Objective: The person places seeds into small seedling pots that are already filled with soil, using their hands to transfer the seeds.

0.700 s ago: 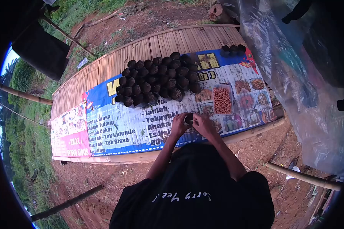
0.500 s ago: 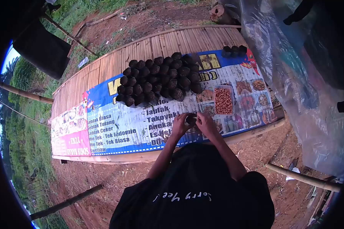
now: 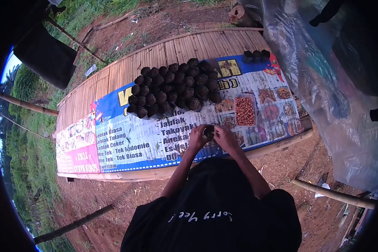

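Note:
In front of my body, above the near edge of the table, my left hand (image 3: 197,137) curls round a small black plastic seedling bag (image 3: 208,132) with a dark, soil-like filling. My right hand (image 3: 224,138) is closed at the bag's right side, with thumb and fingertips pinching at its rim. Whether anything small sits between those fingertips is hidden. Just beyond the right hand stands a clear plastic tub (image 3: 245,110) of reddish-brown seeds or nuts. Further off, a block of similar filled black bags (image 3: 172,88) stands packed upright.
A printed menu banner (image 3: 126,147) covers much of the bamboo-slat table (image 3: 189,46). Several more black bags (image 3: 256,56) stand at its far right. Clear plastic sheeting (image 3: 298,84) hangs on the right. Bamboo poles (image 3: 334,194) cross the sides above reddish soil.
The held bag's opening shows more clearly between my hands, and my right fingers have shifted slightly at its rim. The tub and the standing bags have stayed put.

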Tool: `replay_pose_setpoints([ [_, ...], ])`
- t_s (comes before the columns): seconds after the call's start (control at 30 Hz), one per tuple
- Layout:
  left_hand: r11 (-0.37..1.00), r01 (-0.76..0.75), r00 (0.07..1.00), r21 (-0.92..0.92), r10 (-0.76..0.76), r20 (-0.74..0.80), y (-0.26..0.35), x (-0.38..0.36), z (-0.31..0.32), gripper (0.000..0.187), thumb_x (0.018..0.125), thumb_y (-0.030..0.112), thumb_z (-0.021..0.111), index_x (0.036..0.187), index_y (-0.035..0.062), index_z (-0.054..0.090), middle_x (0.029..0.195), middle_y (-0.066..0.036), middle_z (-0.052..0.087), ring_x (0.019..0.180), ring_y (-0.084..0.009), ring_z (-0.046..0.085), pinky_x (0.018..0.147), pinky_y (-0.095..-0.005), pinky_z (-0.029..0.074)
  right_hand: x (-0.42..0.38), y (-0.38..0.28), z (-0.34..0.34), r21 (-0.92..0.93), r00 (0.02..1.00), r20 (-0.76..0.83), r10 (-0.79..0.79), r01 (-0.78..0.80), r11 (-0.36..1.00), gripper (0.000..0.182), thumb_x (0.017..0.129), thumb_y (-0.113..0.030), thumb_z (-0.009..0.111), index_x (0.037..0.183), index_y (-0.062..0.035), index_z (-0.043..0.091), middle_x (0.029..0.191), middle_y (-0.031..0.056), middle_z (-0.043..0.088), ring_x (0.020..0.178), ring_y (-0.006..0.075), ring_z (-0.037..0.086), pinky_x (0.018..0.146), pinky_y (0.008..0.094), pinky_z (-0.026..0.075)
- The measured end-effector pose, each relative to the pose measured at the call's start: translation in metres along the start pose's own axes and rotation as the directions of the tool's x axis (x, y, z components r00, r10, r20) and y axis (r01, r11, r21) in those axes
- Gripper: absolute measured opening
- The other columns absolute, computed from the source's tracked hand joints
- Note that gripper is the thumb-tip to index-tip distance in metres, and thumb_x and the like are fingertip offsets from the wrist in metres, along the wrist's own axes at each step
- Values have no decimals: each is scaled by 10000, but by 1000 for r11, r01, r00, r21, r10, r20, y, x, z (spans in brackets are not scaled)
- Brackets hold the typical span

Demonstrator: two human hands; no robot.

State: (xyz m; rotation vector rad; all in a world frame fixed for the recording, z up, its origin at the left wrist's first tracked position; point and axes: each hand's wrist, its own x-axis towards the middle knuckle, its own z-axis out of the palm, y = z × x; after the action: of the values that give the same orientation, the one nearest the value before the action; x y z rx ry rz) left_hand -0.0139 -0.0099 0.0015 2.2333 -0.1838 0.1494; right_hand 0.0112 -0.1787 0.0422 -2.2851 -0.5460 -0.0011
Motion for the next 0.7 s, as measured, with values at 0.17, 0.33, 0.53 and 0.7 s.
replay_pose_setpoints([
  [0.17, 992, 25, 1000, 121, -25, 1, -1, -7, 9, 636, 616, 186, 813, 1188, 105, 548, 1068, -104, 582, 1015, -332, 551, 886, -426, 425, 1, 2, -9, 192, 997, -76, 30, -15, 981, 111, 774, -72, 671, 830, -2, 606, 757, 166, 643, 705, 325, 644, 641, 393, 501],
  [0.33, 996, 42, 999, 79, -44, 29, 18, -15, 1, 683, 630, 222, 822, 1228, 85, 522, 1065, -126, 561, 1005, -348, 556, 891, -443, 431, -4, 6, -8, 408, 986, -63, 154, -116, 905, 152, 792, -117, 702, 887, -5, 659, 786, 140, 682, 695, 248, 671, 652, 335, 511],
  [0.53, 989, 100, 989, 108, -111, 99, 7, -15, 6, 732, 647, 268, 817, 1278, 107, 484, 1056, -132, 557, 1018, -338, 549, 873, -453, 429, -4, -3, -22, 423, 970, -5, 245, -220, 879, 167, 810, -151, 707, 889, -9, 669, 782, 99, 684, 665, 168, 640, 631, 274, 489],
  [0.7, 982, 59, 998, 177, -61, 9, 13, -18, 13, 737, 642, 283, 810, 1291, 159, 483, 1046, -116, 537, 969, -321, 549, 823, -437, 415, 0, -8, -29, 331, 981, -5, 194, -182, 926, 123, 856, -134, 656, 908, -23, 644, 817, 111, 661, 691, 207, 630, 626, 312, 485],
])
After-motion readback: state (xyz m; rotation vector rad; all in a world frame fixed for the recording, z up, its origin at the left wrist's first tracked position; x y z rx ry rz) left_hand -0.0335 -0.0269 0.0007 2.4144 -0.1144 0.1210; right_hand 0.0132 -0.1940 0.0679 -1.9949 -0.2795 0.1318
